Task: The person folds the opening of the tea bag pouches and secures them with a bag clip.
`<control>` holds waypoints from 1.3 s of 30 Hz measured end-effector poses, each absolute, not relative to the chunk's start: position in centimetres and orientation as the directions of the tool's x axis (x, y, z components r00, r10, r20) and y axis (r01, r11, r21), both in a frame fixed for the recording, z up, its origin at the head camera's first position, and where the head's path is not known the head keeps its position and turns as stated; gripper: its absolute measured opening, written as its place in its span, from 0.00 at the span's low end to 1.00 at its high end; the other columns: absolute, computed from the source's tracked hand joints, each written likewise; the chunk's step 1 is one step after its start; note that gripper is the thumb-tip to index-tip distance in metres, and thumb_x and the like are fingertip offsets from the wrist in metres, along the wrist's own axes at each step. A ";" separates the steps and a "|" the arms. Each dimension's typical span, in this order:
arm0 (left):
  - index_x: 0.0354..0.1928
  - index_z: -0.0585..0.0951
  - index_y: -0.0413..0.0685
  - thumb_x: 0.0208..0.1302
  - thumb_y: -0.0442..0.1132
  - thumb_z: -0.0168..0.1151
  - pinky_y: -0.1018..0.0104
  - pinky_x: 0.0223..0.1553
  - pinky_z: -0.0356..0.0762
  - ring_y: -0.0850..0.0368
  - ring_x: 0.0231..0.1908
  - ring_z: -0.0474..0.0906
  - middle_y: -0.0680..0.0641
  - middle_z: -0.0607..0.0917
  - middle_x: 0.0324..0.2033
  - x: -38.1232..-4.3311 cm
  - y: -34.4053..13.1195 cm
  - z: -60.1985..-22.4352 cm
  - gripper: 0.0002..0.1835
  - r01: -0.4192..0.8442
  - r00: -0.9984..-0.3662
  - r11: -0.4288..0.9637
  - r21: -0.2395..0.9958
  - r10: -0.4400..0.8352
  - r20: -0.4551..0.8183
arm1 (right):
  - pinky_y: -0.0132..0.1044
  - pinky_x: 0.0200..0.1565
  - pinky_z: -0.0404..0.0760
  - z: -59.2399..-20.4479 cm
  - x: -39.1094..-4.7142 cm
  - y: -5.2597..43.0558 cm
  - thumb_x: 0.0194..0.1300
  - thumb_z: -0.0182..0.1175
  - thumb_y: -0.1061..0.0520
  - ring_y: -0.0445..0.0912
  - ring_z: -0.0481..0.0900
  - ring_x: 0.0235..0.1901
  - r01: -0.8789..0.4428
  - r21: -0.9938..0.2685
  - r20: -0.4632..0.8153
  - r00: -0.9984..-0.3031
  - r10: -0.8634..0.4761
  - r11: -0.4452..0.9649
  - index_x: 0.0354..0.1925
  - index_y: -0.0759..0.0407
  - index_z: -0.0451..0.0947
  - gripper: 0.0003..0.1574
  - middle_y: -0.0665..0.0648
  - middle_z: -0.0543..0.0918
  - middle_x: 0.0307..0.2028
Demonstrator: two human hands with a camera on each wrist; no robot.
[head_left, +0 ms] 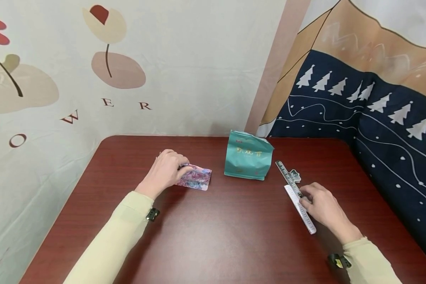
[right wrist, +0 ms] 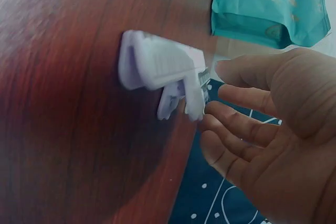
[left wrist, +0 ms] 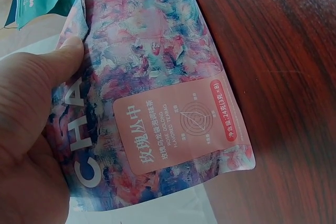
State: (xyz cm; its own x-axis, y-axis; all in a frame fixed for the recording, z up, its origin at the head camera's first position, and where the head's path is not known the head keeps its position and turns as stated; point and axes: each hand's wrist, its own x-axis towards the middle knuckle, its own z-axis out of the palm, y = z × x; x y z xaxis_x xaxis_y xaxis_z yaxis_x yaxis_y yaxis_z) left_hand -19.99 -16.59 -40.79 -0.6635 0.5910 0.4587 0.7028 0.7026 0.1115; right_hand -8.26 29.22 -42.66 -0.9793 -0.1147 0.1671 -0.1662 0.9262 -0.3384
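My left hand (head_left: 168, 169) grips the end of a pink, purple and blue tea pouch (head_left: 196, 178), thumb on its upper face. In the left wrist view the pouch (left wrist: 157, 77) carries a pink label reading rose oolong flavored teabag. At the right, my right hand (head_left: 321, 201) hovers beside two long bag sealing clips, its fingers loosely bent. The white clip (head_left: 303, 213) lies nearer me, and the dark clip (head_left: 285, 171) with a clear handle lies beyond it. In the right wrist view the fingertips are next to the white clip (right wrist: 165, 61); no grip on it shows.
A teal pouch (head_left: 248, 156) with gold characters stands upright at the back of the dark red table (head_left: 213, 236). Behind the table hangs a pale printed cloth (head_left: 198, 71). A navy cloth with white trees (head_left: 323, 110) covers the right side.
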 end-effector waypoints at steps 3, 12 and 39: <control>0.27 0.85 0.46 0.62 0.44 0.75 0.50 0.52 0.77 0.51 0.28 0.84 0.50 0.87 0.24 -20.0 -16.6 -40.7 0.12 0.702 -0.666 0.703 0.114 0.590 0.458 | 0.52 0.36 0.81 -42.9 -8.3 29.6 0.56 0.71 0.66 0.52 0.82 0.34 -0.173 -0.333 0.173 -0.978 -0.120 0.927 0.45 0.67 0.85 0.16 0.63 0.83 0.40; 0.27 0.85 0.46 0.62 0.43 0.75 0.50 0.52 0.77 0.50 0.29 0.84 0.49 0.87 0.24 -19.9 -16.6 -40.8 0.11 0.700 -0.663 0.705 0.112 0.584 0.469 | 0.53 0.36 0.81 -43.4 -8.2 30.3 0.55 0.73 0.64 0.55 0.84 0.34 -0.127 -0.342 0.136 -0.987 -0.085 0.931 0.46 0.69 0.83 0.19 0.66 0.83 0.40; 0.29 0.86 0.46 0.62 0.44 0.75 0.50 0.54 0.77 0.51 0.30 0.84 0.50 0.87 0.25 -19.8 -16.6 -40.8 0.11 0.688 -0.679 0.716 0.113 0.582 0.446 | 0.49 0.34 0.74 -43.4 -7.8 29.5 0.55 0.73 0.63 0.53 0.74 0.31 -0.103 -0.352 0.160 -0.986 -0.048 0.930 0.32 0.63 0.78 0.12 0.63 0.80 0.35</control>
State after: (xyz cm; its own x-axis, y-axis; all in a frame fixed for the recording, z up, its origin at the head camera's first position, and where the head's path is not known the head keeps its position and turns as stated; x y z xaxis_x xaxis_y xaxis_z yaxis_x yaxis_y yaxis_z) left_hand -19.81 -16.60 -40.80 -0.6793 0.5824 0.4465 0.6884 0.7165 0.1128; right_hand -7.79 29.48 -43.35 -0.9859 -0.0480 0.1603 -0.1025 0.9304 -0.3518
